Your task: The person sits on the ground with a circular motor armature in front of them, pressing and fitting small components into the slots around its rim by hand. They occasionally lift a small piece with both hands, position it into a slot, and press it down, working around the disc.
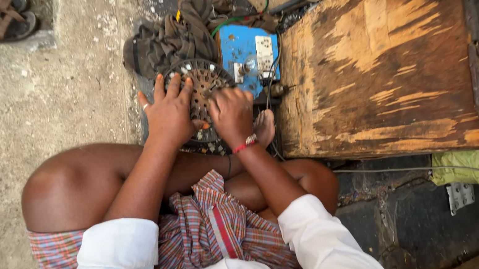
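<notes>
While the left hand (169, 114) lies spread on the round metal fan stator (203, 88) at 9 o'clock, the right hand (231, 112) w/ curled fingers presses at 5 o'clock; prob. heavy, rigid, best gripped by rim.

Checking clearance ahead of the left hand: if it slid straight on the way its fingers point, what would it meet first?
Probably the crumpled dark cloth, lying just beyond the round metal disc under the left hand; depth is hard to judge.

Bare concrete floor (58, 91) leftward; wooden bench (378, 52) and blue box (243, 49) crowding right.
</notes>
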